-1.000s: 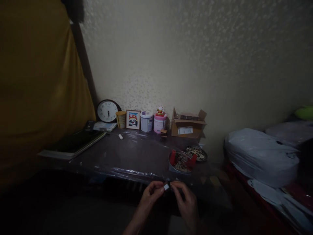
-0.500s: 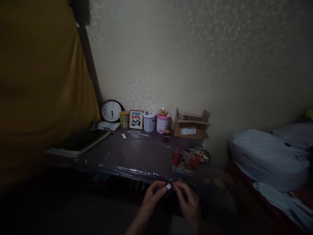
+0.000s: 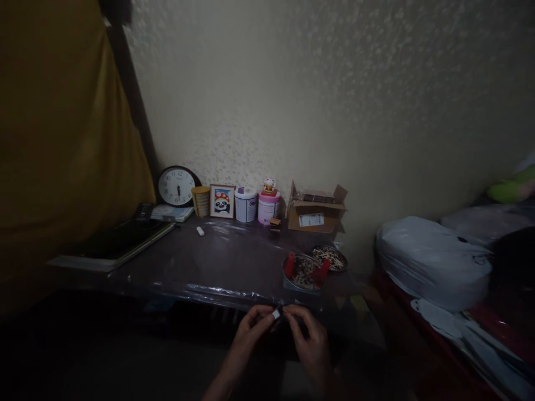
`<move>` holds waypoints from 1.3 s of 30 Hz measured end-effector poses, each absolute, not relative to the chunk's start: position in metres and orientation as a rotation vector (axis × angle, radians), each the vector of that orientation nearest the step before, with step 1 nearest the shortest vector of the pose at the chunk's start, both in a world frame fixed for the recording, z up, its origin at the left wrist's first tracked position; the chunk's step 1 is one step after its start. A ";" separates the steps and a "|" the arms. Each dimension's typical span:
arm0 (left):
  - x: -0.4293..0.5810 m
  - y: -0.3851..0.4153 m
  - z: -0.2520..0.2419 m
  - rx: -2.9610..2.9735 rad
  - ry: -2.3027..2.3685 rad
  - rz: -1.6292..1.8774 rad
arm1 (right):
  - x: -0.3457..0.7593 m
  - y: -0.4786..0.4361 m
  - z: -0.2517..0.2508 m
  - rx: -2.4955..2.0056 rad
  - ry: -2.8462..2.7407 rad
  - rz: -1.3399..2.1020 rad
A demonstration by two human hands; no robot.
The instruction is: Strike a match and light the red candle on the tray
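In front of the table's near edge, my left hand [image 3: 253, 328] pinches a small white rectangular piece [image 3: 276, 314] between thumb and fingers. Close on its right, my right hand [image 3: 310, 334] has thumb and fingertips pressed together by the dark end of that piece. What those fingers hold is too small and dim to tell. Just beyond the hands stands a round bowl [image 3: 304, 282] of small mottled bits, with two red pieces at its rim. Behind it is a round dish [image 3: 340, 265] of thin pale sticks.
On the dark plastic-covered table [image 3: 221, 262] lies a small white object [image 3: 200, 230]. Along the wall stand a clock [image 3: 178, 186], a panda picture [image 3: 222, 201], tubs [image 3: 246, 205] and an open cardboard box [image 3: 316, 214]. A large book [image 3: 125, 245] lies left; a wrapped bundle [image 3: 434, 262] sits right.
The view has shifted slightly to the right, so the scene sits further left. Both hands keep nearly the same pose around the small white piece.
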State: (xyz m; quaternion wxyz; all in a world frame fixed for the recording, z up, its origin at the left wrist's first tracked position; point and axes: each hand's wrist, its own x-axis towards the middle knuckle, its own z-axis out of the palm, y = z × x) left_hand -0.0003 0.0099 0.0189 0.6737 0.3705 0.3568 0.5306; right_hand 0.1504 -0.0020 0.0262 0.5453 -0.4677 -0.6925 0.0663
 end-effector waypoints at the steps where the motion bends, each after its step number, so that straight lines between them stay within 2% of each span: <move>1: 0.000 0.010 0.018 0.825 0.783 1.195 | 0.151 -0.002 0.026 -1.102 -1.648 0.162; 16: 0.001 0.010 0.020 0.837 0.762 1.225 | 0.148 0.002 0.022 -1.062 -1.702 0.060; 26: 0.002 0.008 0.026 0.799 0.809 1.231 | 0.153 -0.006 0.048 -0.987 -1.736 -0.112; 32: 0.002 0.011 0.019 0.819 0.752 1.245 | 0.163 0.015 0.020 -1.154 -1.664 -0.014; 39: 0.002 0.006 0.026 0.805 0.729 1.295 | 0.163 0.017 0.027 -1.183 -1.431 0.128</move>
